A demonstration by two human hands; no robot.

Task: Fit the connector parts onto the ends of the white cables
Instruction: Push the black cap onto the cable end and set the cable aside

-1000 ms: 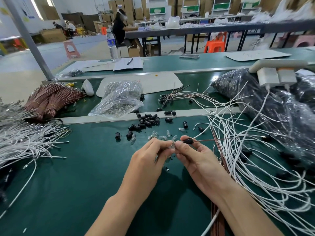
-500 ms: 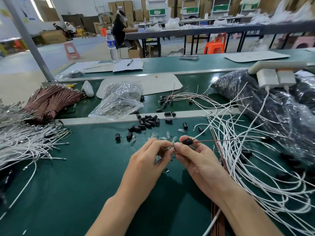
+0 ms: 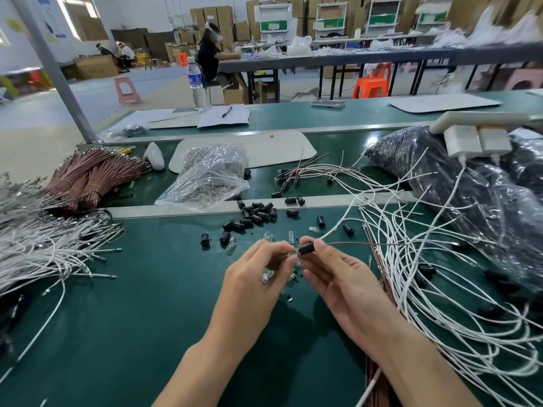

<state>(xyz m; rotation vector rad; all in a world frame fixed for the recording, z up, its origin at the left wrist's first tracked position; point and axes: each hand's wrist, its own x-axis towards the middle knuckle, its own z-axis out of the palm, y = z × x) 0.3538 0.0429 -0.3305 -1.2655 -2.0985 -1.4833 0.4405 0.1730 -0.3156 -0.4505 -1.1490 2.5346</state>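
Small black connector (image 3: 306, 248) pinched in right hand (image 3: 343, 284) thumb and forefinger, white cable (image 3: 338, 227) trailing right from it, left hand (image 3: 252, 284) pinching a clear part (image 3: 292, 254) against its end, just above green counter (image 3: 132, 304), loose connectors (image 3: 258, 214) beyond, cardboard boxes (image 3: 211, 17) stacked far back

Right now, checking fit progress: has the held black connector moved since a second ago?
Yes. The connector has shifted slightly left, toward the left hand, judged against the loose black part standing just beyond it.
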